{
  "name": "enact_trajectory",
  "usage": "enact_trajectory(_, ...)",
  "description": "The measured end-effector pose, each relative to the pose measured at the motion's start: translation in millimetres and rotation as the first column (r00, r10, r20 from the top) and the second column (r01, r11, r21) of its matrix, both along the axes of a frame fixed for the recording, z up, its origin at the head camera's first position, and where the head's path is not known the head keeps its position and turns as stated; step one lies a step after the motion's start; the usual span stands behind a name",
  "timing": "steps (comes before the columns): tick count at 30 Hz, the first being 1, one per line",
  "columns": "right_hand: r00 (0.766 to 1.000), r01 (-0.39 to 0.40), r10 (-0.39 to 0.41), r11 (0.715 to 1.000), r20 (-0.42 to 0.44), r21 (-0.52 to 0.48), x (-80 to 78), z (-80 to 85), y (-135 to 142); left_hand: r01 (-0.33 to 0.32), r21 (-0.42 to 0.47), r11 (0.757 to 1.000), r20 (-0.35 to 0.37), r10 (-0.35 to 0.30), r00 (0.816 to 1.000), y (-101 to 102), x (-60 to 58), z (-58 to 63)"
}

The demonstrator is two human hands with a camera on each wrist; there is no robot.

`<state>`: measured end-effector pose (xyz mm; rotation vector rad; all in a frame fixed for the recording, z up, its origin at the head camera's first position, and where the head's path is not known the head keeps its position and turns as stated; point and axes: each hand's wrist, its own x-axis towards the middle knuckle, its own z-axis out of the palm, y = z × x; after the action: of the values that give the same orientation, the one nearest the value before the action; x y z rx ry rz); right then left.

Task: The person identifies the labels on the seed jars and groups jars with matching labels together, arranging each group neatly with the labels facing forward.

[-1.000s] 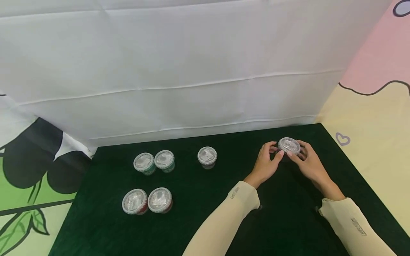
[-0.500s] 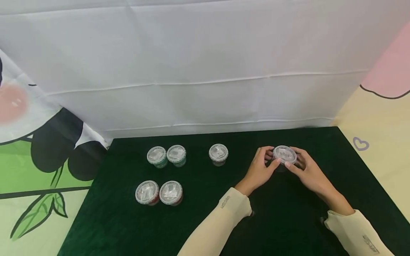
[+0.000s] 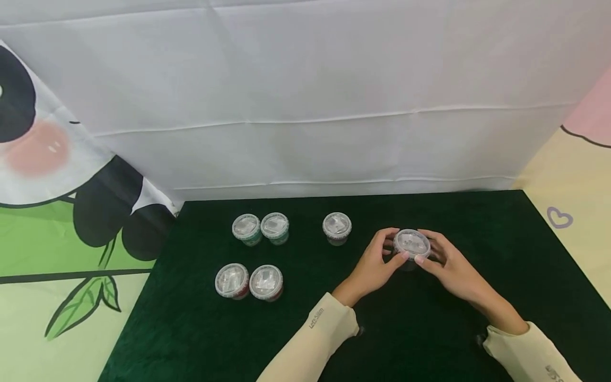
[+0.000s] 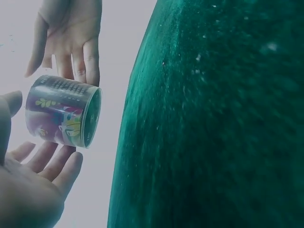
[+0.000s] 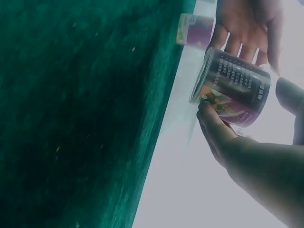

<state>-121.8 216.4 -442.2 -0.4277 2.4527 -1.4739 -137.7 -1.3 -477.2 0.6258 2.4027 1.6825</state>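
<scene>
Both hands hold a small round plastic tub [image 3: 411, 243] with a clear lid, at the right of the table in the head view. My left hand [image 3: 374, 265] grips its left side and my right hand [image 3: 453, 268] its right, with the thumbs at the lid's near edge. From the left wrist, the tub [image 4: 61, 111] shows a printed label and a clear base raised off the cloth. Purple and dark label parts show on the tub [image 5: 232, 88] in the right wrist view. A similar lidded tub [image 3: 337, 227] stands alone left of my left hand.
Two green-tinted tubs [image 3: 275, 227] stand side by side at the back left. Nearer stand two red-tinted tubs [image 3: 266, 282]. Dark green cloth [image 3: 200, 329] covers the table, and a white curtain [image 3: 305, 154] hangs behind it.
Both hands have carried the tub left and nearer to me, closer to the lone tub. The head view has turned left, so the standing tubs appear further right.
</scene>
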Motion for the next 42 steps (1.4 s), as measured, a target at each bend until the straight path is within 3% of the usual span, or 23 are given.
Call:
enact_trajectory(15, 0.995, -0.094, 0.093, 0.994, -0.021, -0.058, 9.5, 2.4, -28, -0.008, -0.018, 1.000, 0.036, 0.009, 0.999, -36, 24.2, 4.5)
enact_trajectory(29, 0.986, -0.163, 0.166, 0.980, 0.023, -0.111, 18.8, 1.9, -54, -0.063, 0.003, 0.998, 0.093, 0.063, 0.994, -64, 54.0, 11.9)
enact_trajectory(42, 0.968, -0.228, 0.240, 0.962, 0.068, -0.148, 24.5, -1.1, -79, -0.094, 0.012, 0.996, 0.142, 0.091, 0.986, -93, 70.5, 13.0)
